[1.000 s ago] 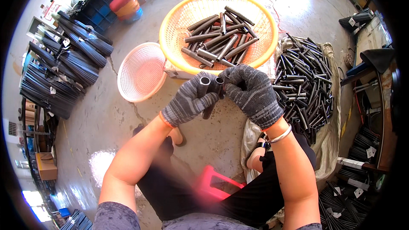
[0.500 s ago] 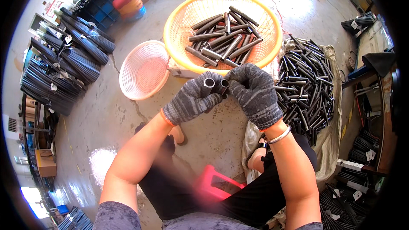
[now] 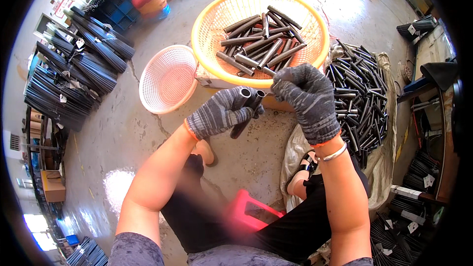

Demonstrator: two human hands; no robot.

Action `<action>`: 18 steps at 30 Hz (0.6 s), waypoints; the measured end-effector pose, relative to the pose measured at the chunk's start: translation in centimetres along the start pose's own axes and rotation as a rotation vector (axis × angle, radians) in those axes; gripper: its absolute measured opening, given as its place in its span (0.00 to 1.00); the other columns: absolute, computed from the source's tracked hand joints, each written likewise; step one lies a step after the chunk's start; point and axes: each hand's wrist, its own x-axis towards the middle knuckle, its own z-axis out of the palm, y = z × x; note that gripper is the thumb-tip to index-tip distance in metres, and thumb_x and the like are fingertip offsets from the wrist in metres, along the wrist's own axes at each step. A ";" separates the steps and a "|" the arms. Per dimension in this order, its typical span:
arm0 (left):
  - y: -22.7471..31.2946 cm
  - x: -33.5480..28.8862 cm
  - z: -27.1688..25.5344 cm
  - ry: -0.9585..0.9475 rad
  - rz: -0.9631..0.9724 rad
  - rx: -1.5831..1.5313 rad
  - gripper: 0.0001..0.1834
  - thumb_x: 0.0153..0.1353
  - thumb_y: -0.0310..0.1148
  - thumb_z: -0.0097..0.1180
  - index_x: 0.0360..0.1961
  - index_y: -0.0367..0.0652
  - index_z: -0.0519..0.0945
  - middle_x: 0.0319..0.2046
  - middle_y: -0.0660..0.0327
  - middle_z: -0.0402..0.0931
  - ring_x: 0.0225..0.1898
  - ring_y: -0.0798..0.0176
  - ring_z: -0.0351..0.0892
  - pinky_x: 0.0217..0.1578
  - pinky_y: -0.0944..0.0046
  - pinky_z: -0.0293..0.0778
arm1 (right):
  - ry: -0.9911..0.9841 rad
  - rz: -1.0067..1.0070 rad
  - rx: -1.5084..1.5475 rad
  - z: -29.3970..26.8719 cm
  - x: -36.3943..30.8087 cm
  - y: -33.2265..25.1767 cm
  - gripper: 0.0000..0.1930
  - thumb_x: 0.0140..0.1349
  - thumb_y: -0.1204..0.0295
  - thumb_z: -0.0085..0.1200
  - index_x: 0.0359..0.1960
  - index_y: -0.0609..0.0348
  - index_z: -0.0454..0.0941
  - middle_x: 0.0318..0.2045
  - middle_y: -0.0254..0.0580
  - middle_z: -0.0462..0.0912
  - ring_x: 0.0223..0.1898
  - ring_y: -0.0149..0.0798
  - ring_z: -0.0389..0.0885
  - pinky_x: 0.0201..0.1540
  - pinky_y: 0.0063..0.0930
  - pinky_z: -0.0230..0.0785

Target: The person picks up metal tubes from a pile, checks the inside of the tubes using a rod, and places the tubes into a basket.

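My left hand (image 3: 215, 114), in a grey knitted glove with an orange cuff, grips two short dark metal tubes (image 3: 250, 114) side by side, their open ends facing up. My right hand (image 3: 309, 102), gloved alike, is apart from them, just off the near right rim of an orange plastic basket (image 3: 217, 71). Its fingers are curled together; whatever may be between them is hidden. Inside the basket lies a loose pile of similar tubes (image 3: 270, 55).
To the right, a large heap of tubes (image 3: 358, 96) lies on a woven sheet (image 3: 379, 180). A smaller pink basket (image 3: 167, 80) is left of the orange one. Bundles of long dark rods (image 3: 74, 76) stand at far left. Between my legs is a pink stool (image 3: 246, 212).
My right hand has drawn away from the tubes, to the right. The left hand still holds both tubes, and more of their length now shows.
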 end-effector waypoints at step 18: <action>-1.9 0.2 -0.1 0.142 0.045 0.257 0.28 0.58 0.21 0.56 0.60 0.43 0.64 0.44 0.71 0.67 0.45 0.77 0.66 0.47 0.74 0.66 | 0.168 -0.063 -0.090 -2.9 1.5 0.2 0.05 0.55 0.83 0.59 0.34 0.64 0.78 0.34 0.39 0.82 0.36 0.29 0.78 0.44 0.23 0.73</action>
